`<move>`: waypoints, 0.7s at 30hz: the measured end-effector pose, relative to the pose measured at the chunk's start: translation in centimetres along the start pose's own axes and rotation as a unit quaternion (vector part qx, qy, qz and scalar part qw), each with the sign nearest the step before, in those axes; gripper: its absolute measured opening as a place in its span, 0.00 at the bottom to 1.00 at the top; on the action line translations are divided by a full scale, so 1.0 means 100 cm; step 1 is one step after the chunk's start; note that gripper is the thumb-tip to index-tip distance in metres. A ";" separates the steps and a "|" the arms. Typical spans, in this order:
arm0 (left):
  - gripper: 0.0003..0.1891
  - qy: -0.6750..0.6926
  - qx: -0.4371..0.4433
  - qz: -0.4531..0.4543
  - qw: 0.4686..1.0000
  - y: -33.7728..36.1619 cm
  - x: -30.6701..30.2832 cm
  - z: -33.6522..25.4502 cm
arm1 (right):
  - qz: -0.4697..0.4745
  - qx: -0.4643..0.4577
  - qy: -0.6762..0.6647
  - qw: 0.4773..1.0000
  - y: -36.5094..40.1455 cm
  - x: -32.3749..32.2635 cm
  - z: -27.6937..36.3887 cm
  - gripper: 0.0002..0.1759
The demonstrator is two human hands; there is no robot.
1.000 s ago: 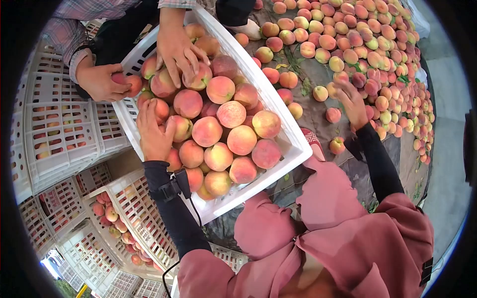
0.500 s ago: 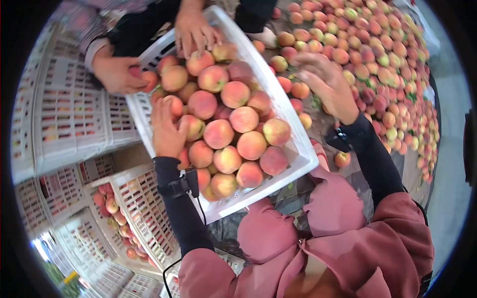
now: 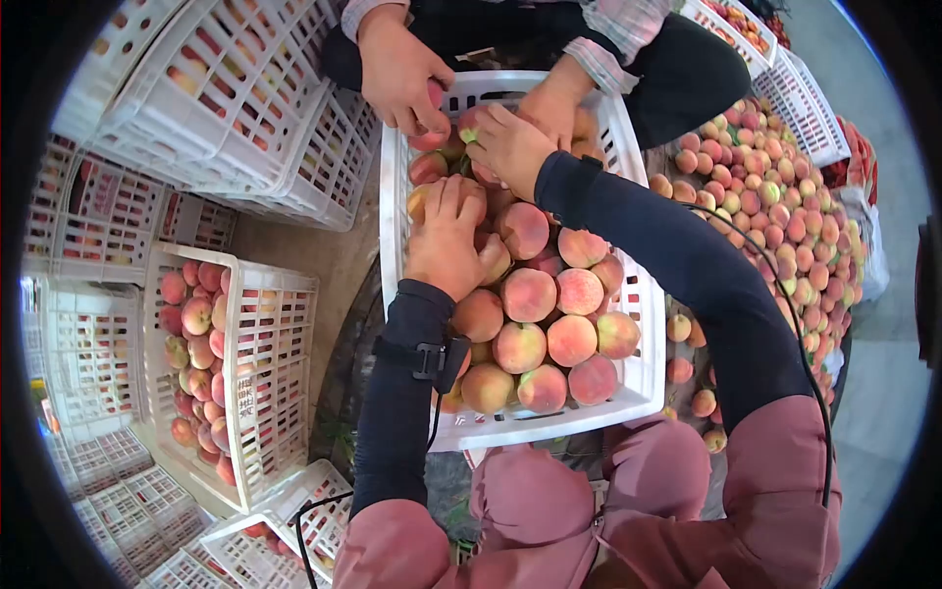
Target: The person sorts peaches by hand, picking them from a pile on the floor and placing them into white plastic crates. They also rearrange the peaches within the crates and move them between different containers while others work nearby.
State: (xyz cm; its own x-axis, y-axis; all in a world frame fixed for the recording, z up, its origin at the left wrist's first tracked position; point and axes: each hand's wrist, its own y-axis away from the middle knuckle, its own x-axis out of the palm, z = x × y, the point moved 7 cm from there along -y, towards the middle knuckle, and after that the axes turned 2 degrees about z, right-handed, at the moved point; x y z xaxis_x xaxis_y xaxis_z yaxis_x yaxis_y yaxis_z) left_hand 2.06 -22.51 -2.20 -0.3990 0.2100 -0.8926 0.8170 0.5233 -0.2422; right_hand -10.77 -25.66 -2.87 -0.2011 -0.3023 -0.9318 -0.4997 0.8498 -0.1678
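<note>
A white plastic crate (image 3: 643, 363) full of peaches (image 3: 528, 294) stands before my knees. My left hand (image 3: 446, 240) lies over the fruit at the crate's left side, its fingers curled round a peach mostly hidden beneath them. Toward the far end, my right hand (image 3: 515, 149) reaches across with bent fingers against a peach (image 3: 468, 124). Right beside it, partly behind my fingers, is a co-worker's hand (image 3: 551, 106). The co-worker's other hand (image 3: 404, 86) holds a reddish peach (image 3: 435, 95) over the far left corner.
A large heap of peaches (image 3: 775, 211) covers the floor at right, with white crates (image 3: 800, 98) behind it. Stacked crates of fruit (image 3: 231, 98) rise at left. Below them, another crate (image 3: 270, 363) holds peaches. Cables run along both my sleeves.
My right hand has moved from beside the heap into the crate's far end. My left hand stays on the peaches. The view has turned, and the crate appears straighter and farther right.
</note>
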 end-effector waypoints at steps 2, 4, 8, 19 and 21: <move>0.31 -0.006 0.010 -0.002 1.000 0.000 0.001 0.001 | 0.049 -0.023 -0.004 0.999 -0.003 0.000 0.007 0.26; 0.30 0.001 0.007 -0.009 1.000 0.001 0.002 0.001 | 0.123 0.008 -0.003 0.992 -0.003 0.004 0.012 0.27; 0.30 0.018 -0.012 0.016 1.000 0.002 0.000 0.003 | 0.193 0.137 -0.162 0.958 0.000 -0.009 -0.005 0.30; 0.30 0.015 -0.003 -0.006 1.000 0.003 0.002 0.003 | 0.044 0.278 -0.574 0.769 -0.020 0.047 -0.022 0.43; 0.30 0.022 -0.010 -0.008 1.000 0.004 0.003 0.004 | 0.024 0.286 -0.552 0.783 -0.027 0.052 -0.015 0.42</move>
State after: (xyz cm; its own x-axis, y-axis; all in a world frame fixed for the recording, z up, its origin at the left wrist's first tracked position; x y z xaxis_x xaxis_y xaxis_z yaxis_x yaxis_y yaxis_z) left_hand 2.48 -22.57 -2.72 -0.4304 0.2373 -0.8709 0.8024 0.5425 -0.2487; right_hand -11.71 -30.18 -6.75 0.8011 0.0243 -0.5980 0.0093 0.9985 0.0530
